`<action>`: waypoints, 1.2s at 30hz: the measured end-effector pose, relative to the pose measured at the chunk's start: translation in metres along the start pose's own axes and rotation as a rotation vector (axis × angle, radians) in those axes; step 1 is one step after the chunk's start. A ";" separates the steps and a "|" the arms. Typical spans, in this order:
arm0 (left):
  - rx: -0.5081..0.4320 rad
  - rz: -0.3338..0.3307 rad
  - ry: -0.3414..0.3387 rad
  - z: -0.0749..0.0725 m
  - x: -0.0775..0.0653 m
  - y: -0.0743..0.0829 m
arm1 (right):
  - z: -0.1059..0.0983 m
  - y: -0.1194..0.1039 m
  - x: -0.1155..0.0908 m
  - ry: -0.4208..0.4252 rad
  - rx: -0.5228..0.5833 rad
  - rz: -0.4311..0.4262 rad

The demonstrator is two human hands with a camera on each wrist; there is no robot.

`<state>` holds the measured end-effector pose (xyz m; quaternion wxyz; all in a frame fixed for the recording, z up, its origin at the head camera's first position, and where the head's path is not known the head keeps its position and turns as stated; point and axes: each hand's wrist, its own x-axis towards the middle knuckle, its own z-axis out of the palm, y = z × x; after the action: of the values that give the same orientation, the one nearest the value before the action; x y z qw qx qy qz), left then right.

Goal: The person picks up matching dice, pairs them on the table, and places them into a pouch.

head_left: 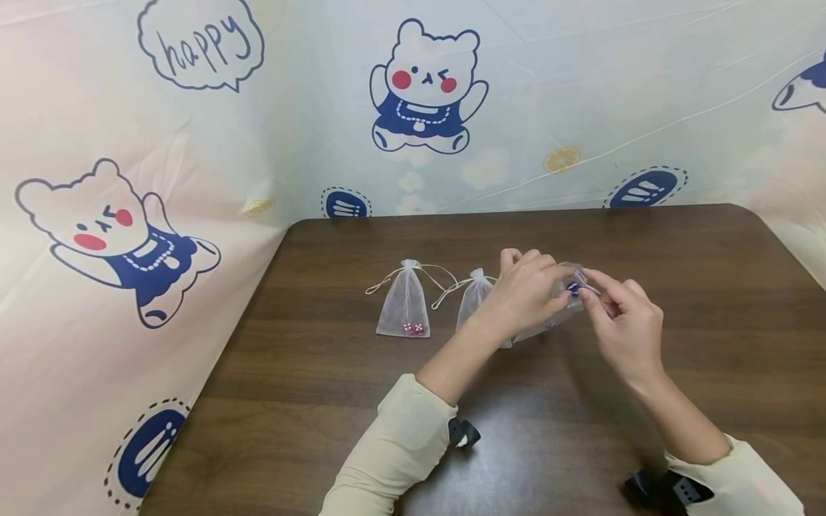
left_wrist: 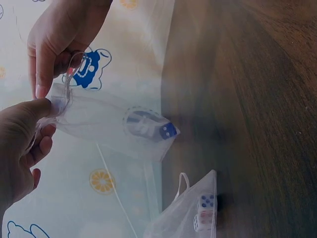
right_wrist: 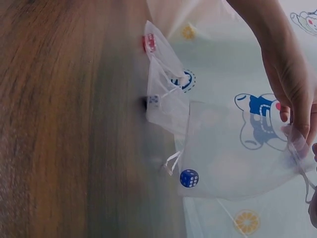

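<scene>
Between my hands hangs a sheer white drawstring pouch (right_wrist: 233,153), tilted over the table. One blue die (right_wrist: 189,178) lies in its bottom corner. My left hand (head_left: 529,290) pinches the gathered mouth of the pouch between thumb and fingers. At the other side of the mouth, my right hand (head_left: 622,326) pinches the edge by its cord (left_wrist: 69,82). A small blue-and-white thing (head_left: 573,289) shows at the mouth, partly covered by fingers. Left of my hands, partly behind my left arm, stands a second pouch (head_left: 474,295) with white dice (left_wrist: 205,210) in it.
A third pouch (head_left: 403,304) with red dice (head_left: 414,330) sits further left, its cord loops spread sideways. The brown wooden table (head_left: 290,401) ends at a printed cloth backdrop (head_left: 297,107) behind and to the left. Black wrist straps show by both sleeves.
</scene>
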<state>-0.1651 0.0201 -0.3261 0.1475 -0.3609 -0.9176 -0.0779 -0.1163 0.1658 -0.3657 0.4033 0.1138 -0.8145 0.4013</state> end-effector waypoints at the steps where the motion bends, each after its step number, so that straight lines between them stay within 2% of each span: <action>1: 0.000 -0.002 -0.005 0.000 0.000 0.000 | 0.000 0.000 0.000 0.003 -0.004 -0.002; 8: 0.024 -0.003 -0.001 -0.001 0.000 -0.001 | -0.003 -0.001 0.003 0.027 -0.031 0.013; 19: 0.004 -0.003 0.010 -0.001 0.001 -0.004 | -0.009 0.003 0.006 0.060 -0.033 0.020; 26: -0.003 -0.013 -0.006 -0.002 0.001 -0.004 | -0.019 0.012 0.009 0.082 -0.066 0.091; 28: -0.006 -0.012 -0.005 -0.003 0.001 -0.004 | -0.023 0.015 0.009 0.035 -0.080 0.097; 34: -0.034 -0.012 -0.008 -0.004 0.000 -0.004 | -0.035 0.020 0.007 -0.229 -0.123 0.106; 36: -0.039 -0.009 -0.008 -0.004 0.000 -0.004 | -0.036 0.021 0.005 -0.283 -0.134 0.095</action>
<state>-0.1675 0.0162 -0.3224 0.1366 -0.3599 -0.9181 -0.0948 -0.1104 0.2071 -0.3610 0.2719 0.1033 -0.8925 0.3447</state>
